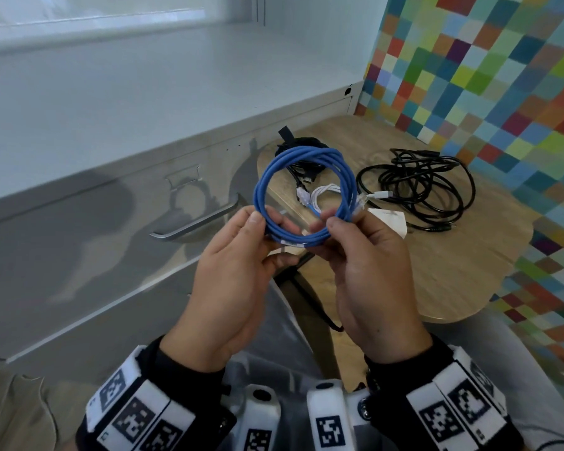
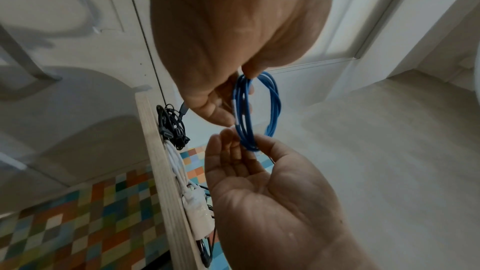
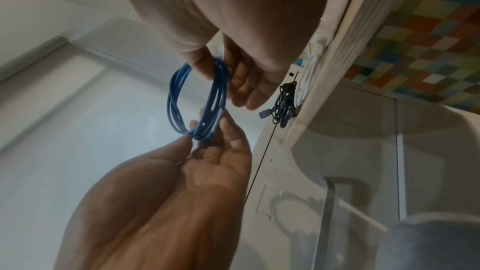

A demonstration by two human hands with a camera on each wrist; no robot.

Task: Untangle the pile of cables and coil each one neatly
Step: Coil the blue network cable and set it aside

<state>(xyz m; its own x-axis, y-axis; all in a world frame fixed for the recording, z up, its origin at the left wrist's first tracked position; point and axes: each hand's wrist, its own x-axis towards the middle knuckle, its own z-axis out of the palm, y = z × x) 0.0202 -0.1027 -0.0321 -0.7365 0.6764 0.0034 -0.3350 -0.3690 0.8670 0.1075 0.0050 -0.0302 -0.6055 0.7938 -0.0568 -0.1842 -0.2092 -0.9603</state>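
Observation:
A blue network cable, wound into a round coil of several loops, is held up in the air over the table's left edge. My left hand pinches the coil's lower left between thumb and fingers. At the lower right my right hand pinches it beside a clear end plug. The left wrist view shows the blue cable between my left hand above and my right hand below. In the right wrist view the blue cable hangs between my right hand and my left hand.
On the round wooden table lie a loose black cable tangle, a white cable, a strapped black bundle and a white block. A grey cabinet with a drawer handle stands left. Checkered flooring lies to the right.

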